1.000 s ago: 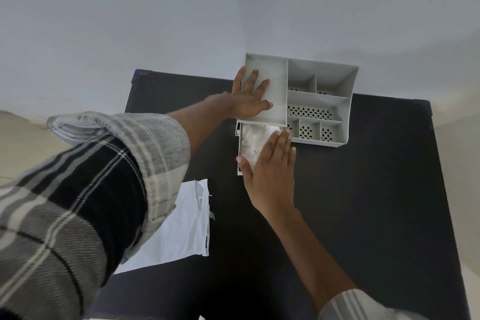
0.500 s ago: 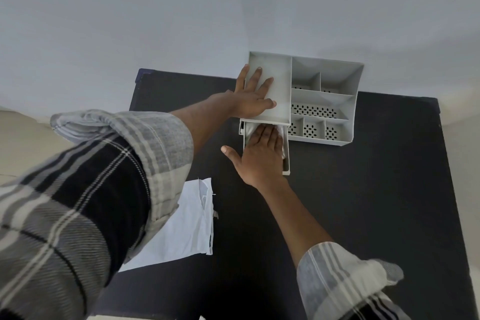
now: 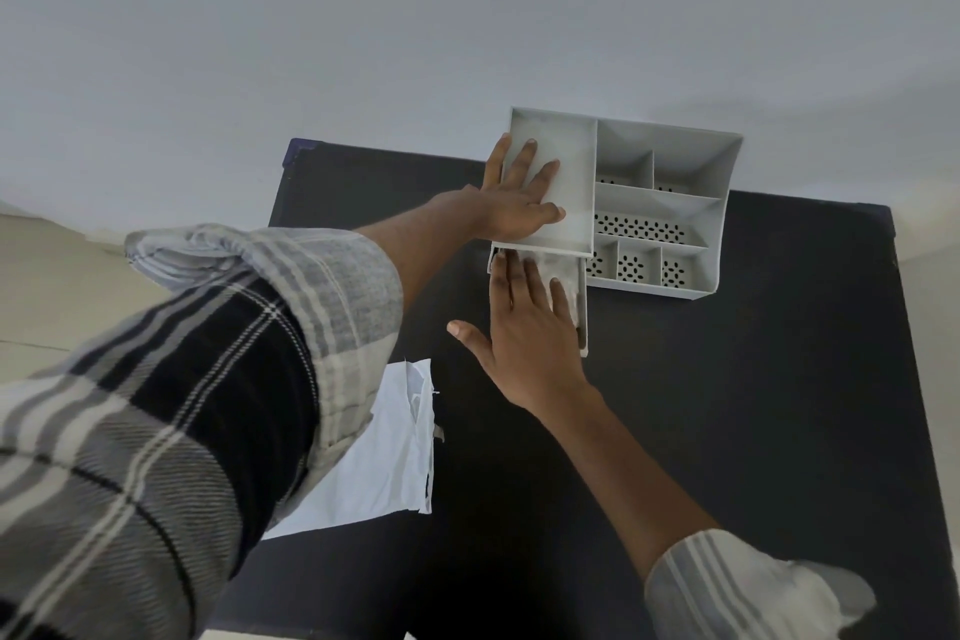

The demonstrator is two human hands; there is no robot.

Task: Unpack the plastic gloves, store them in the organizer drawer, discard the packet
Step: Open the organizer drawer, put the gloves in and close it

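Note:
A grey plastic organizer (image 3: 670, 208) stands at the far edge of the black table (image 3: 753, 405). My left hand (image 3: 519, 203) lies flat with spread fingers on its left top compartment. Below that, the drawer (image 3: 583, 307) is pulled out toward me. My right hand (image 3: 524, 333) lies flat in the drawer, fingers straight, pressing on the pale translucent plastic gloves (image 3: 563, 270), which are mostly covered. The white packet (image 3: 374, 457) lies flat on the table at the left, partly hidden by my left sleeve.
The organizer's right side has several open compartments with perforated floors. A pale wall rises right behind the table. Bare black tabletop spreads to the right of my right arm. The floor shows at the far left.
My right hand has slid forward into the drawer and flattened over the gloves. The drawer has moved in a little. My left hand has stayed on the organizer's top.

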